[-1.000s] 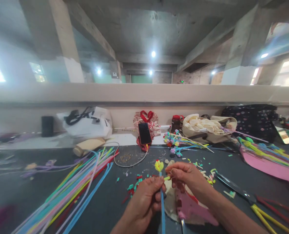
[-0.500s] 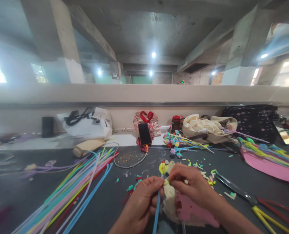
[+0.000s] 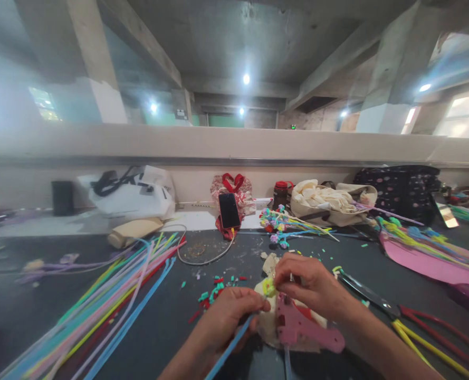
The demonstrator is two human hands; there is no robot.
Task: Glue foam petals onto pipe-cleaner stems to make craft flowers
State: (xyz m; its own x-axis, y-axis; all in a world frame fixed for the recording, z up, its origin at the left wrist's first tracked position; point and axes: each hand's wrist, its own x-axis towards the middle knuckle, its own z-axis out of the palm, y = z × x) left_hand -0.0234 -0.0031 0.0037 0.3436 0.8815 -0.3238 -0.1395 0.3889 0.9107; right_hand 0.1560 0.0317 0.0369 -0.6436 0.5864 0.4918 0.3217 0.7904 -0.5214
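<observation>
My left hand (image 3: pixel 228 319) is closed on a blue pipe cleaner (image 3: pixel 230 345), which slants toward the lower left. A small yellow pipe-cleaner flower (image 3: pixel 268 286) sits near its upper end, between my hands. Thumb and fingers of my right hand (image 3: pixel 311 285) are pinched together at the flower's right side, touching it; anything small between those fingertips is hidden. Just below them a pink glue gun (image 3: pixel 305 327) lies on a crumpled cream cloth (image 3: pixel 268 335), with a cord running toward me.
Cut pipe-cleaner bits (image 3: pixel 218 287) are scattered around the cloth. Long coloured pipe cleaners (image 3: pixel 119 301) lie at left, finished-looking flower stems (image 3: pixel 277 227) farther back. Scissors (image 3: pixel 371 293) with red and yellow handles near them lie at right. A phone (image 3: pixel 229 211) leans on a patterned bag.
The blue pipe cleaner has tilted from nearly upright to a slant, and the yellow flower has come lower, toward my right fingertips. More of the pink glue gun shows. The view has shifted slightly.
</observation>
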